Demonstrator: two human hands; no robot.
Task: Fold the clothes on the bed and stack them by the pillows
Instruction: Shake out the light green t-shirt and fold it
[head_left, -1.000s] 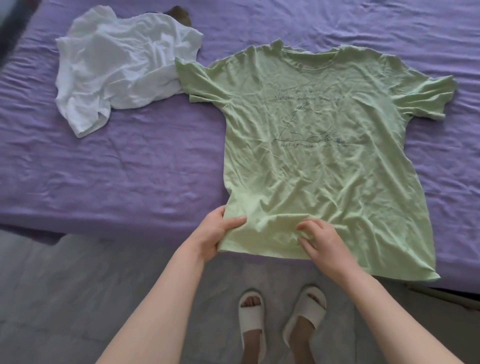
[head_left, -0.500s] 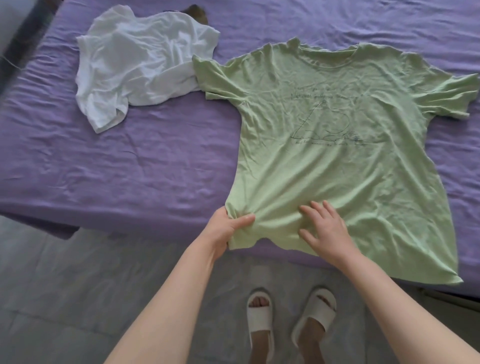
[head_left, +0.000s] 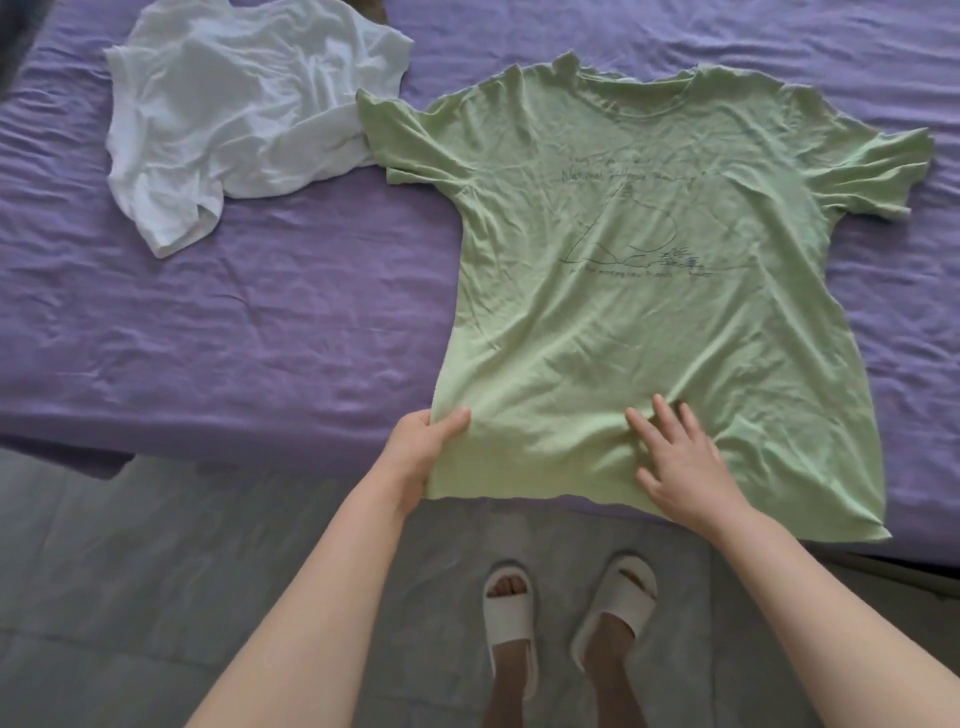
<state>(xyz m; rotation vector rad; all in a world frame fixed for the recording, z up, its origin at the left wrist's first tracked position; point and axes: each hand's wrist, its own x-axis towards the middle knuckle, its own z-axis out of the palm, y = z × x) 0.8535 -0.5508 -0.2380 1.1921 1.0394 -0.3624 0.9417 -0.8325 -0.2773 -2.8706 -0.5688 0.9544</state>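
left hand (head_left: 422, 451): pinches the lower left corner of the green T-shirt (head_left: 649, 322), thumb on top of the cloth, fingers tucked beneath the hem.
right hand (head_left: 680, 467): flat on the shirt's lower front, fingers spread and straight, gripping nothing.
green T-shirt: lies spread face up on the bed (head_left: 234, 338), stretching away from both hands, hem at the bed's near edge.
white garment (head_left: 239, 119): crumpled on the sheet, well beyond the left hand and to its left, touching the green sleeve.
slippers (head_left: 566, 613): on the floor below the hands.
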